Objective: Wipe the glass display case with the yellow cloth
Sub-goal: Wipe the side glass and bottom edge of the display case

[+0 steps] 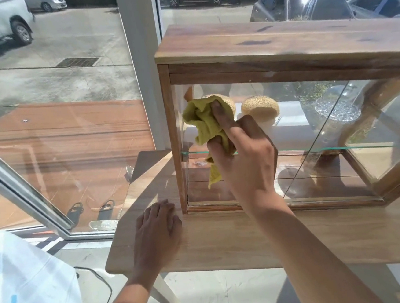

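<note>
wooden table | right hand grips yellow cloth on glass display case | left hand flat, empty

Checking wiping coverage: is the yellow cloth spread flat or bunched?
Bunched: the yellow cloth is crumpled in the right hand, one tail hanging.

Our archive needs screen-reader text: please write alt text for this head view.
A right hand presses a yellow cloth against the front of a wood-framed glass display case, while the left hand rests flat on the wooden table.
</note>
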